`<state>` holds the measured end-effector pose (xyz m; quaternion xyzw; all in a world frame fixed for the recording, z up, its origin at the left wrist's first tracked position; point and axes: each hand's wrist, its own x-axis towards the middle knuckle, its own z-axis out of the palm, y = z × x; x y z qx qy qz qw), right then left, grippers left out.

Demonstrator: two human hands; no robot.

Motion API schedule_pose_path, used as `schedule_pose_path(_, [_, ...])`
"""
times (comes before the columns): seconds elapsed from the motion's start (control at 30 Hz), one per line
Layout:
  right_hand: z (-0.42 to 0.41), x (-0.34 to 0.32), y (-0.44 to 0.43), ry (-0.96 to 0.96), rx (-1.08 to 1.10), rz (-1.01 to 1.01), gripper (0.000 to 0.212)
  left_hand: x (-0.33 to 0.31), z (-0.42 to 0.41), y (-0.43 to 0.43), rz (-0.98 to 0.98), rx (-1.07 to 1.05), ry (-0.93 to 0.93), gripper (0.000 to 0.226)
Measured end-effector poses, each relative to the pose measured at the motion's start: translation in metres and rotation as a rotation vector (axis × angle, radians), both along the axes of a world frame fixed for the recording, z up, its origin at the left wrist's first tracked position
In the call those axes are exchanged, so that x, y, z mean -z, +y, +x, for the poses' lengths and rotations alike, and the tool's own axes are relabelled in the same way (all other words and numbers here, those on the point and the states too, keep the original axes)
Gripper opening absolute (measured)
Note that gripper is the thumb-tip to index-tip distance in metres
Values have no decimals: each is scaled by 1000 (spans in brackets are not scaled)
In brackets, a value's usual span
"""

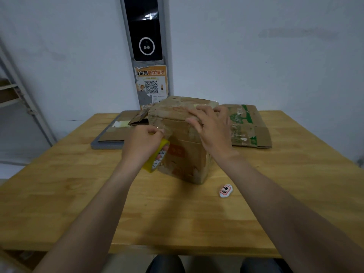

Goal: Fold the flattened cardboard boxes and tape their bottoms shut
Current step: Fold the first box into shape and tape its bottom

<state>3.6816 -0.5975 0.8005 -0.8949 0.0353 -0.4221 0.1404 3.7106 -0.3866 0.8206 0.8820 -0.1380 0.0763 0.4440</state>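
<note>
A worn brown cardboard box [183,154] stands folded up in the middle of the wooden table [78,194]. My left hand [141,142] grips a yellow roll of tape [156,157] against the box's left side, with a clear strip of tape running up toward the top edge. My right hand [212,127] rests on the box's top near edge, fingers spread and bent over the corner. A flattened box with green print [248,127] lies behind on the right. Another flattened box [116,133] lies behind on the left.
A grey board [104,144] lies under the left flattened box. A small white object with red print [225,190] sits on the table, front right of the box. A grey wall with a black panel and an orange QR poster [151,83] stands behind. Metal shelving [19,99] is at left.
</note>
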Motion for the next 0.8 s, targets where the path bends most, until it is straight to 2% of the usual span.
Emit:
schedule_pose_path(0.07, [1,5,0,-50,13,-21,51,1,2,0,-67,-20,-5,32])
schedule_pose_path(0.27, [-2,10,-2,-21,18,-66,64,4,-3,-14,-469,14,81,12])
schedule_pose_path(0.37, [-5,8,-1,0,-5,-75,72,3,-10,-25,-586,8,147,18])
schedule_pose_path(0.47, [-5,-2,-9,26,-89,-97,67,5,-13,-33,-610,-18,194,14])
schedule_pose_path(0.53, [4,-18,-22,-24,-138,52,60,6,-13,-37,-592,-34,206,13])
schedule_pose_path(0.6, [22,-38,-37,-45,-46,160,42,6,-11,-40,-588,-60,219,19])
schedule_pose_path(0.63, [32,-47,-45,29,20,182,38,6,-11,-42,-571,-78,218,32])
schedule_pose_path(0.67, [41,-55,-51,157,51,218,45,5,-9,-44,-543,-102,215,43])
schedule_pose_path(0.73, [53,-64,-60,434,11,363,64,5,-7,-47,-513,-141,214,55])
schedule_pose_path(0.8, [56,-67,-60,581,-70,471,71,7,-3,-47,-520,-155,212,62])
